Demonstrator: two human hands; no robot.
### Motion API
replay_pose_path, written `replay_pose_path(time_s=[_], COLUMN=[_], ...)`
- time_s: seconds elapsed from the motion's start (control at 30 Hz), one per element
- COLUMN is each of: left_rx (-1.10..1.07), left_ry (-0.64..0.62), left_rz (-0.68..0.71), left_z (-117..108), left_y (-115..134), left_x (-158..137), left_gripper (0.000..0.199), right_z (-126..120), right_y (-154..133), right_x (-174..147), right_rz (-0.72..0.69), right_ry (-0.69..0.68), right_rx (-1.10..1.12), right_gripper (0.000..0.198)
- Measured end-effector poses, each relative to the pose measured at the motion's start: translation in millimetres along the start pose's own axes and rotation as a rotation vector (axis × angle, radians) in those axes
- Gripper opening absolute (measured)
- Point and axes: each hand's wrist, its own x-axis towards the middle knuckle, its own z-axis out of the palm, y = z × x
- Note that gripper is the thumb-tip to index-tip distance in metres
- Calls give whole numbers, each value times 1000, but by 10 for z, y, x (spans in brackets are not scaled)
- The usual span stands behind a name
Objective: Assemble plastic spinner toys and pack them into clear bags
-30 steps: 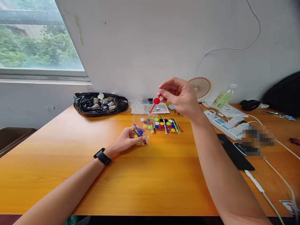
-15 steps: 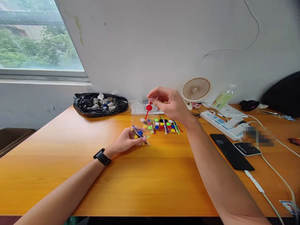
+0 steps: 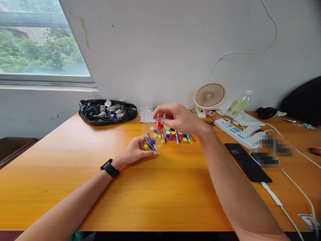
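My left hand (image 3: 136, 147) is closed around the lower part of a clear plastic bag (image 3: 147, 129), which holds several coloured plastic pieces, among them a blue disc (image 3: 152, 142) with thin stems. Above the bag, my right hand (image 3: 174, 116) pinches a red plastic piece (image 3: 160, 127), a round disc on a thin stem, hanging downward. Its lower end overlaps the bag in view; whether it is inside I cannot tell. Just behind and right of the bag lie rows of coloured discs and sticks (image 3: 173, 136), partly hidden by my right hand.
A black plastic bag (image 3: 87, 117) with grey cylinders stands at the back left. To the right are a small fan (image 3: 210, 95), a bottle (image 3: 237, 106), a white power strip (image 3: 233, 133), a phone (image 3: 247, 162) and white cables. The wooden table (image 3: 150, 194) ends at a near edge.
My right hand has lowered the red piece toward the bag and shifted slightly left. My left hand keeps its hold on the bag, whose pieces have tilted slightly.
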Motion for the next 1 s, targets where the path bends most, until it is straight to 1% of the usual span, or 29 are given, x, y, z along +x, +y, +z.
replay_pose_path(time_s=[0.13, 0.37, 0.53, 0.67, 0.7, 0.77, 0.83, 0.87, 0.9, 0.93, 1.0], left_rx=[-20, -11, -3, 5, 8, 23, 37, 42, 47, 50, 49], left_ry=[-13, 7, -13, 6, 14, 32, 44, 49, 53, 57, 76], left_rz=[-3, -12, -20, -8, -7, 0, 15, 24, 33, 39, 47], left_z=[17, 22, 22, 18, 16, 11, 5, 2, -2, -5, -8], left_y=[56, 80, 101, 111, 108, 99, 84, 75, 68, 62, 60], left_x=[0, 7, 4, 0, 0, 3, 7, 9, 11, 12, 13], left_gripper=[44, 44, 42, 39, 40, 40, 39, 38, 38, 38, 39], right_z=[10, 7, 21, 27, 25, 17, -8, -31, -61, -99, -179], right_y=[-45, -74, -26, -1, 15, 63, 102, 100, 72, 14, -201], right_x=[0, 2, 14, 7, 3, -3, -6, -10, -22, -47, -150], right_rz=[24, 34, 21, 22, 27, 56, 101, 115, 118, 110, 63], right_ry=[128, 237, 138, 118, 80, -38, -136, -144, -123, -81, 38], right_rx=[8, -1, 27, 40, 45, 40, -18, -64, -112, -151, -187], right_gripper=[17, 20, 19, 16, 15, 14, 14, 14, 14, 13, 13])
